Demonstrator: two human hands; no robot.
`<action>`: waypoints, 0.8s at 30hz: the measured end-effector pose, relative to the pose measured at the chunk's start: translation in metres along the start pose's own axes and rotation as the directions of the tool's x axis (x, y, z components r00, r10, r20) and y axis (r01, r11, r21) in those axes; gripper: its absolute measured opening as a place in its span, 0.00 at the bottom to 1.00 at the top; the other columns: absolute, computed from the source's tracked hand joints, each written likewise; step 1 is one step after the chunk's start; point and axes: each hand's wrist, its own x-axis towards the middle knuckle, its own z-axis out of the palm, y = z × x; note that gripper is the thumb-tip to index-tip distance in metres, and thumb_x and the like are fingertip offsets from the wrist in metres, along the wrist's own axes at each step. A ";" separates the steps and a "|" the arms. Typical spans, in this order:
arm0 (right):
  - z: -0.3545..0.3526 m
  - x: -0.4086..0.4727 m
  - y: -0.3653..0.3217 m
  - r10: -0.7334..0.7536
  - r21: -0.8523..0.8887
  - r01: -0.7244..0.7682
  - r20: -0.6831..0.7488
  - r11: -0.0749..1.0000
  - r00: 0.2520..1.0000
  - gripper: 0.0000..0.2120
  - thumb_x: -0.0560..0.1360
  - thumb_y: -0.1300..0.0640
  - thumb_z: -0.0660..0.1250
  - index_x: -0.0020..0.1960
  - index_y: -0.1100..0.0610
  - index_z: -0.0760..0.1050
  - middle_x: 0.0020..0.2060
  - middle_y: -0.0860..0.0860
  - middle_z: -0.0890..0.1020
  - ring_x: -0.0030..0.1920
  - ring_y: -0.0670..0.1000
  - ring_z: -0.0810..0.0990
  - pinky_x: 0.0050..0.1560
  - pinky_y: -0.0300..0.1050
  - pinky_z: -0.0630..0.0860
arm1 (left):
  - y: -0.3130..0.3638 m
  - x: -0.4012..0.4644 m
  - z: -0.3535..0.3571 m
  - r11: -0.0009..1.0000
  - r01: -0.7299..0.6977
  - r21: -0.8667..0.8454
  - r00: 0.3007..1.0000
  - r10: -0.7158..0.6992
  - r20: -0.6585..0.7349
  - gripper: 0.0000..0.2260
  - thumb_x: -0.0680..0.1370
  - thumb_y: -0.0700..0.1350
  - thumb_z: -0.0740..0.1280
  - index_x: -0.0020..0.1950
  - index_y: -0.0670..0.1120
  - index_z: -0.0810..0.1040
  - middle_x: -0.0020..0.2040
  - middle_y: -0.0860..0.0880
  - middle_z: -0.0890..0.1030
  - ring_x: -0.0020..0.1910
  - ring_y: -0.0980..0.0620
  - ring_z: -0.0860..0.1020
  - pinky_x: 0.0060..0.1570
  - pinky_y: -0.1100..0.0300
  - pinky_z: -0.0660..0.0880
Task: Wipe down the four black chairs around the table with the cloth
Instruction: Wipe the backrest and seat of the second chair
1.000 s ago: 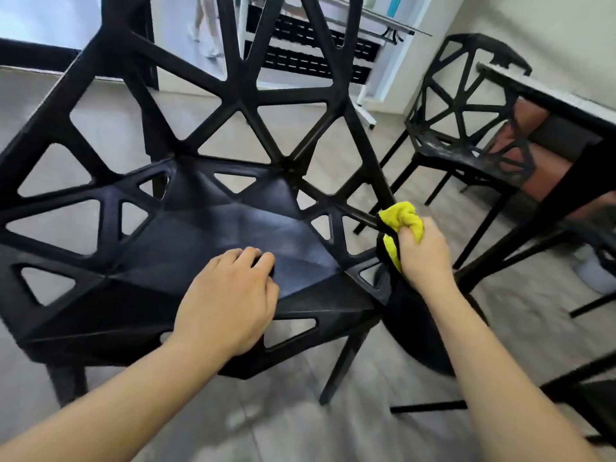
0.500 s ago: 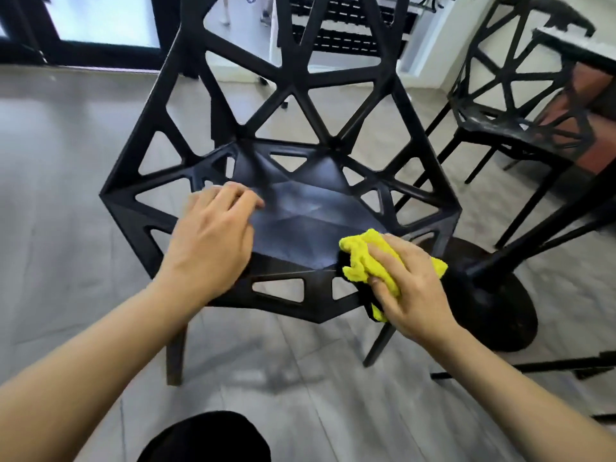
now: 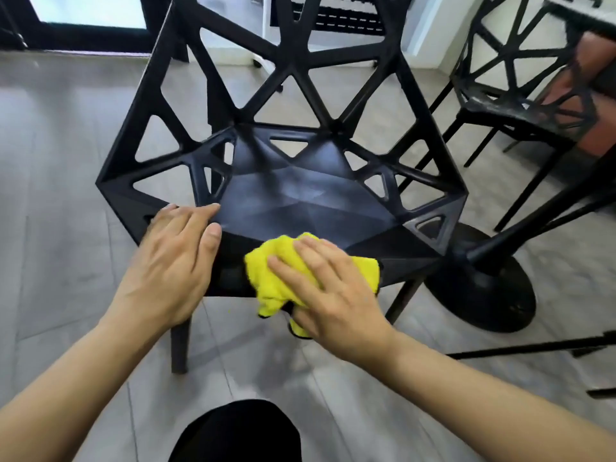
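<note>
Since a moment ago your right hand (image 3: pixel 328 296) has slid the cloth (image 3: pixel 283 275) leftward along the front edge of the near chair (image 3: pixel 300 201); its spread fingers press the bunched cloth flat there; your left hand (image 3: pixel 173 261), fingers straight, rests on the seat's front left corner, likely steadying it; open floor (image 3: pixel 66 228) lies left; the table base (image 3: pixel 483 281) crowds the right.

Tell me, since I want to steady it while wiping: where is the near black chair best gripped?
Probably the front left seat edge, from above, where the left hand rests: the chair has a thick, straight rim there, clear of the yellow cloth under the right hand.
</note>
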 end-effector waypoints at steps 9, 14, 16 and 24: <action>-0.041 -0.020 0.108 0.610 0.089 -0.616 0.082 0.783 0.788 0.27 0.75 0.49 0.53 0.68 0.56 0.75 0.62 0.56 0.78 0.63 0.57 0.72 0.66 0.39 0.61 | 0.002 0.006 -0.024 0.951 0.108 -0.289 0.983 -0.144 -0.110 0.17 0.83 0.47 0.54 0.69 0.46 0.73 0.67 0.50 0.74 0.67 0.52 0.70 0.71 0.56 0.64; -0.015 0.052 0.040 0.380 0.214 -0.422 0.208 0.881 0.901 0.22 0.75 0.49 0.57 0.65 0.51 0.77 0.60 0.52 0.78 0.62 0.53 0.73 0.61 0.34 0.61 | -0.032 0.054 -0.055 0.939 0.319 -0.128 0.882 -0.344 -0.322 0.20 0.84 0.42 0.55 0.77 0.42 0.63 0.75 0.42 0.65 0.74 0.44 0.63 0.74 0.52 0.59; 0.000 0.067 -0.004 0.226 0.281 -0.279 0.209 0.918 0.952 0.22 0.75 0.47 0.59 0.66 0.50 0.77 0.60 0.52 0.77 0.61 0.53 0.73 0.63 0.39 0.65 | -0.045 0.074 -0.052 0.871 0.436 -0.225 0.856 -0.479 -0.197 0.20 0.85 0.43 0.54 0.77 0.42 0.63 0.72 0.40 0.71 0.71 0.41 0.69 0.70 0.52 0.63; 0.054 0.127 -0.102 0.146 0.247 -0.160 0.075 0.956 0.986 0.25 0.75 0.47 0.60 0.70 0.55 0.74 0.66 0.59 0.76 0.61 0.60 0.76 0.62 0.54 0.73 | -0.076 0.078 -0.057 0.812 0.468 -0.350 0.835 -0.535 -0.127 0.17 0.77 0.48 0.54 0.50 0.47 0.82 0.42 0.49 0.84 0.47 0.44 0.81 0.56 0.49 0.77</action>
